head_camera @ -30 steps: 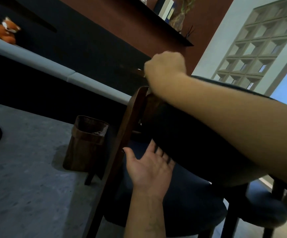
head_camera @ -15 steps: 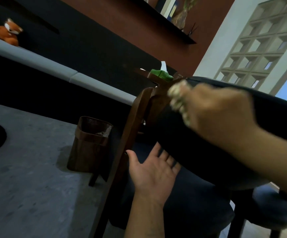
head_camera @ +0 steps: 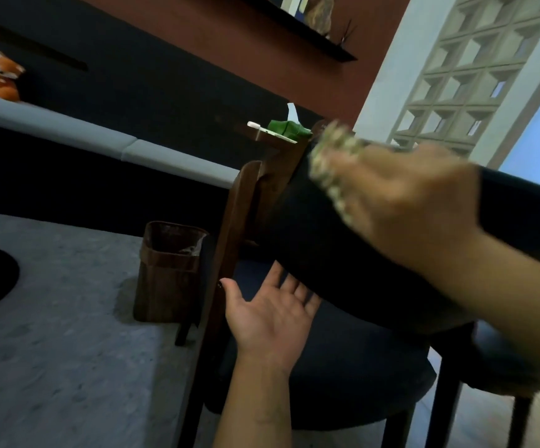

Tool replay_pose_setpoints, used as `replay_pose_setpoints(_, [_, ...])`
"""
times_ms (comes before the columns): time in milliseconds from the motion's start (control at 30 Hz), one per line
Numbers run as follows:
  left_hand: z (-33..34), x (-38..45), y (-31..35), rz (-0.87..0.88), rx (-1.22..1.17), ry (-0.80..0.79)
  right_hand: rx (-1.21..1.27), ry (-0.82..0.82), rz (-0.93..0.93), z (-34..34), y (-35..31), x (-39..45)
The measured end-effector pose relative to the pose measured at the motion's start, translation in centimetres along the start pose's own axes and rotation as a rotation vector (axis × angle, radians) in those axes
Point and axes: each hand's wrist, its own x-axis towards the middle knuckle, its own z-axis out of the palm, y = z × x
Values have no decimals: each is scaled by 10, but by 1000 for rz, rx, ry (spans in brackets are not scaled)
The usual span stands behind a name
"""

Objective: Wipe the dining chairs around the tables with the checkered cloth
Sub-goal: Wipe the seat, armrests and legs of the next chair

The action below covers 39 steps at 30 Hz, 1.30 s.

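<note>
The checkered cloth (head_camera: 330, 166) was held bunched in the right hand (head_camera: 401, 202) against the chair backrest (head_camera: 310, 234); the left hand (head_camera: 271, 315) lay wide, empty. A blurred, hurried stroke could have missed the wooden frame (head_camera: 229, 227).

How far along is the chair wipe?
Done: cannot tell; no chair surface shows a wiped mark. In hand: the right hand holds the checkered cloth against the dark padded backrest of the near chair, blurred by motion. The left hand is open over the seat. Left: seat, wooden frame, and the neighbouring chair.
</note>
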Motion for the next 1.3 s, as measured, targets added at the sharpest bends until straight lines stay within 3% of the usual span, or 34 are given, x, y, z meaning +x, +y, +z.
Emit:
replay_pose_setpoints(100, [4, -3, 1, 6, 32, 17, -29, 29, 155, -2, 6, -4])
replay_pose_setpoints(233, [7, -8, 6, -12, 98, 50, 126, -171, -162, 15, -56, -53])
replay_pose_setpoints(300, [6, -9, 9, -28, 107, 47, 154, -262, -237, 19, -65, -61])
replay_pose_setpoints(367, [4, -7, 9, -34, 81, 69, 152, -247, -251, 16, -54, -48])
replay_pose_setpoints(467, [3, -3, 7, -21, 56, 98, -25, -59, -77, 9, -16, -5])
replay_pose_setpoints(567, [1, 1, 3, -16, 34, 99, -135, -64, 106, 11, -6, 26])
replay_pose_setpoints(733, [2, -1, -1, 6, 13, 127, 53, -406, -198, 36, -91, -3])
replay_pose_setpoints(867, [2, -2, -4, 30, -28, 151, 156, -709, -354, 38, -100, 0])
replay_pose_setpoints(933, [5, 0, -9, 49, -15, 169, 20, -583, -301, 31, -82, 13])
replay_pose_setpoints(1000, [9, 3, -12, 52, -21, 178, -140, -329, -128, 21, -46, 33])
replay_pose_setpoints(1067, [10, 3, -13, 50, -31, 175, -114, -233, 38, 18, -20, 43])
replay_pose_setpoints(1133, [10, 2, -13, 52, -28, 189, -82, -252, 62, 20, -28, 38])
replay_pose_setpoints(1300, [15, -5, -14, 77, -83, 230, 11, -505, -286, 42, -108, -24])
